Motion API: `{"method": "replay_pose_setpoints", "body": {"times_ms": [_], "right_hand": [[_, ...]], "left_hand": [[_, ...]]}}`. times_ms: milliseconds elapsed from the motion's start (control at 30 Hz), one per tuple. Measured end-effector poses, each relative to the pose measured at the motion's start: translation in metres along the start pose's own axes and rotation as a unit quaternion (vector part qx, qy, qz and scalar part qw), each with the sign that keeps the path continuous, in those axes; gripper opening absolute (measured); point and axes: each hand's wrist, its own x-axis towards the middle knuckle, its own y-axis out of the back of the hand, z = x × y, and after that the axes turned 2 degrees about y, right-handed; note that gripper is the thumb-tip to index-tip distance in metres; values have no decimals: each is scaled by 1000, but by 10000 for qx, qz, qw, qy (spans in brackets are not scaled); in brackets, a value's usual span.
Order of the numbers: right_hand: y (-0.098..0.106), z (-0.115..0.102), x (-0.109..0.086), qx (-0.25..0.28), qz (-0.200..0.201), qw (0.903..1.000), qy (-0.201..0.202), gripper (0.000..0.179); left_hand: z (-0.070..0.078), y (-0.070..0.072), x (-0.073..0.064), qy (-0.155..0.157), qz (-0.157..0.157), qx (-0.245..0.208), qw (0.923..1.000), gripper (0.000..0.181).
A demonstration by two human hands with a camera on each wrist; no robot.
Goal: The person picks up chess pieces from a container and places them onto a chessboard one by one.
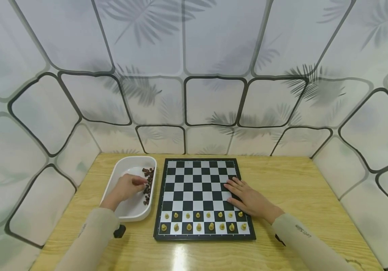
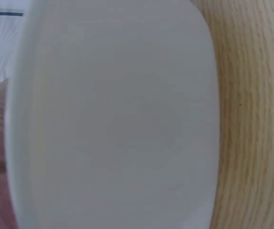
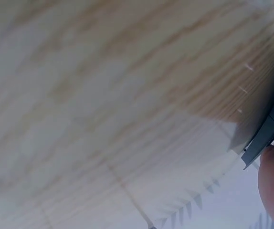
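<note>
My left hand [image 1: 128, 188] reaches into a white plastic tray [image 1: 129, 217], its thumb and fingers bent close together at a row of small dark-brown chess pieces [image 1: 148, 175]. Whether a piece is between the fingertips is too small to tell. In the left wrist view the tray's wall [image 2: 122, 114] hides most of that hand. My right hand [image 1: 249, 197] rests on the right edge of a black-and-white chessboard [image 1: 197, 186], fingers extended over its squares. Yellow chess pieces [image 1: 199, 227] stand in two rows on the board's near side.
Both tray and board sit on a light wooden table [image 1: 282, 180], the tray just left of the board. Behind and at the sides hangs a pale patterned curtain [image 1: 214, 101] with leaf shapes. The right wrist view shows the dark board edge [image 3: 266, 136].
</note>
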Motion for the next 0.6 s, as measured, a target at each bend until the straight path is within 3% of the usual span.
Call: {"method": "replay_pose_setpoints", "body": {"times_ms": [267,600], "right_hand": [[1,-2,-1,44,46,10000,-8,63],[-1,0,-2,38,110,9999,-29,63]], "left_hand": [[0,-5,0,-53,-136,245,9996,19],[4,-6,0,-172,61,431,9989,26]]}}
